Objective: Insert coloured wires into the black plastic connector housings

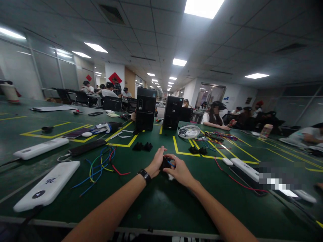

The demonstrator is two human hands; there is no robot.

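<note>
My left hand (156, 162), with a dark watch on the wrist, is closed around a small black part (165, 163) above the near middle of the table. My right hand (182, 172), wearing a ring, pinches a short blue wire (172, 164) against that part. Whether the wire's end is inside the part is hidden by the fingers. A small white thing (171, 177) shows under the right hand, too covered to name. Several loose blue, green, yellow and red wires (97, 169) lie left of my hands. Small black pieces (142, 146) sit just beyond them, with more black pieces (198, 150) to the right.
White power banks (47, 186) and a dark one (88, 147) lie at the left. Two black boxes (145, 111) stand ahead, near a white basket (189, 131) and a wire bundle (217, 137). Yellow tape marks the green table (151, 208). A person (214, 116) sits across.
</note>
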